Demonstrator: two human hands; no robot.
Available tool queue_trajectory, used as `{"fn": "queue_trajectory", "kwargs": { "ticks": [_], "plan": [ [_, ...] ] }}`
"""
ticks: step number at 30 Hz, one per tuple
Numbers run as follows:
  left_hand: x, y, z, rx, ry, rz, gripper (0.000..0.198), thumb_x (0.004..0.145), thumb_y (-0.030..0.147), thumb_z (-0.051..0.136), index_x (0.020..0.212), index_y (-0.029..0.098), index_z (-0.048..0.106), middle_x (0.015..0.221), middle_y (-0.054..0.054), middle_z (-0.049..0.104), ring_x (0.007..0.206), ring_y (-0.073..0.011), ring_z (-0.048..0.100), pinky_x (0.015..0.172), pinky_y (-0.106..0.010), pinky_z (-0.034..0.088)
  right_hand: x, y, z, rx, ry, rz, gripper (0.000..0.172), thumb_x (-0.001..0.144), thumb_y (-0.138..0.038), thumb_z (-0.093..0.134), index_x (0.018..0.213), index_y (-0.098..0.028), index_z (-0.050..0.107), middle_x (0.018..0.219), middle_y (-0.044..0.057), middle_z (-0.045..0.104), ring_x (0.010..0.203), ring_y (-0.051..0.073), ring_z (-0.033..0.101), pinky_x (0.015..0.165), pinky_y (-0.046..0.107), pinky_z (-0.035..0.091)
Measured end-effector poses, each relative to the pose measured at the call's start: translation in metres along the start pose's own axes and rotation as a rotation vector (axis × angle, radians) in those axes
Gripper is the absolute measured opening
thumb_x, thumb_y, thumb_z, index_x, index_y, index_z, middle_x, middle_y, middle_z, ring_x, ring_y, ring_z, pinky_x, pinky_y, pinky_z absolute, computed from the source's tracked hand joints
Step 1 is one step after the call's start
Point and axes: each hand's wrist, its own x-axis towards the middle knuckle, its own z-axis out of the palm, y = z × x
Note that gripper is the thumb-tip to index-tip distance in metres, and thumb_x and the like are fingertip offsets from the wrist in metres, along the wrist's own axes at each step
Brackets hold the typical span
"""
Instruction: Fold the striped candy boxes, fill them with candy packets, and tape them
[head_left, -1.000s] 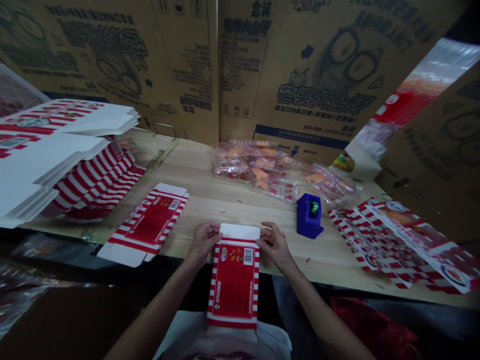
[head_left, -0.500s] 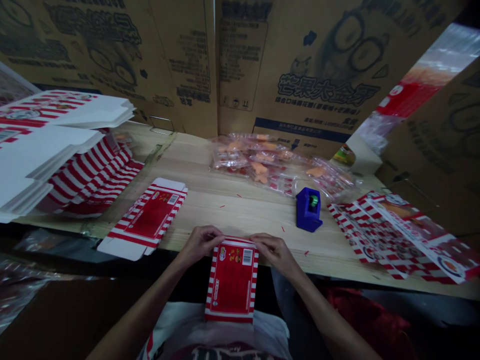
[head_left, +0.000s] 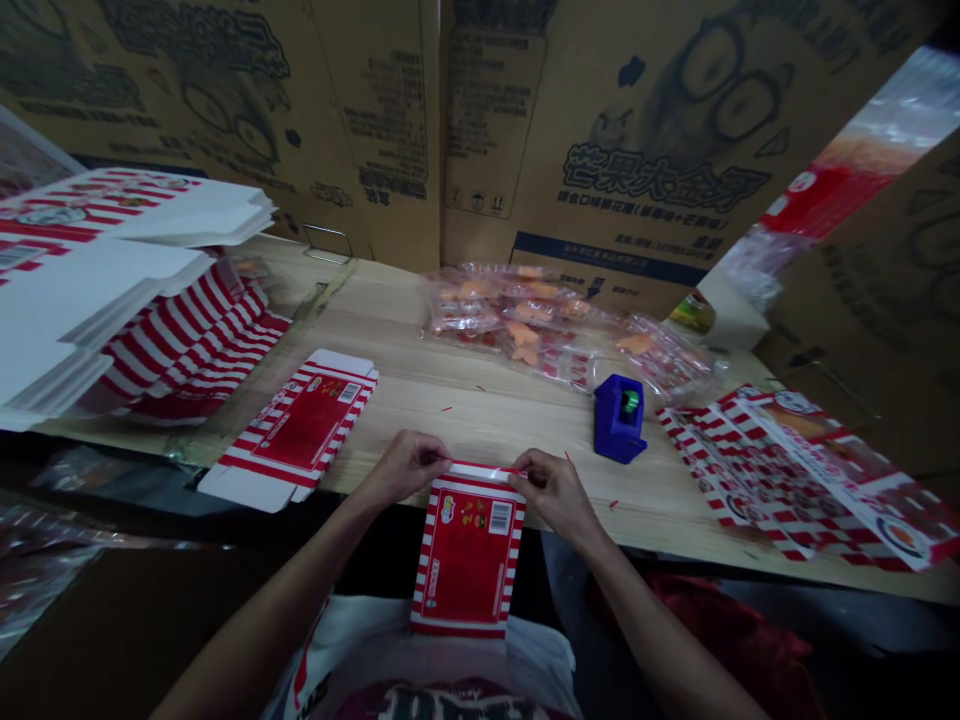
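Note:
A red carton with white-striped edges stands at the table's front edge, its barcode face toward me and its lower end against my shirt. My left hand pinches the upper left corner of its top flap. At the opposite upper corner, the thumb and fingers of my right hand are closed on the same flap. The flap stands raised between both hands. Left of my hands lies a flat red-and-white carton with white end flaps. A blue tape dispenser sits beyond my right hand.
Stacked white-and-red cartons rise at the left. Clear packets with orange pieces lie at the back before tall cardboard boxes. Printed striped cartons overlap at the right. Small red scraps dot the wooden table.
Both hands have risen slightly and moved apart a little, lifting the carton's top flap so more of it shows. The view has shifted slightly.

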Motion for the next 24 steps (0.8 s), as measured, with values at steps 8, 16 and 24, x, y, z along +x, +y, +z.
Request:
{"fn": "queue_trajectory", "kwargs": {
  "ticks": [8,16,24],
  "plan": [
    [-0.018,0.007,0.007,0.107,0.055,0.103,0.017,0.082,0.03,0.062,0.077,0.016,0.069,0.075,-0.005,0.068,0.07,-0.0154,0.06,0.064,-0.023,0.044,-0.016,0.011,0.006,0.111,0.018,-0.092,0.016,0.082,-0.034,0.064,0.079,-0.019,0.066,0.091,0.007,0.069,0.083,0.019,0.065,0.07,0.028,0.052],
    [-0.03,-0.014,0.029,-0.081,0.205,0.061,0.015,0.079,0.032,0.066,0.072,0.019,0.067,0.075,-0.004,0.062,0.07,-0.016,0.06,0.063,-0.024,0.047,-0.03,0.019,0.029,0.169,0.134,-0.094,0.017,0.086,-0.033,0.058,0.075,-0.021,0.062,0.095,0.007,0.067,0.088,0.019,0.064,0.077,0.03,0.053],
    [-0.026,-0.015,0.041,-0.599,0.292,-0.283,0.041,0.071,0.04,0.076,0.104,0.019,0.067,0.1,-0.007,0.07,0.084,-0.0213,0.067,0.072,-0.03,0.056,-0.016,0.051,-0.071,-0.095,0.775,-0.127,0.03,0.082,-0.036,0.061,0.107,-0.02,0.062,0.109,0.01,0.061,0.09,0.019,0.059,0.076,0.031,0.05]
  ]
}}
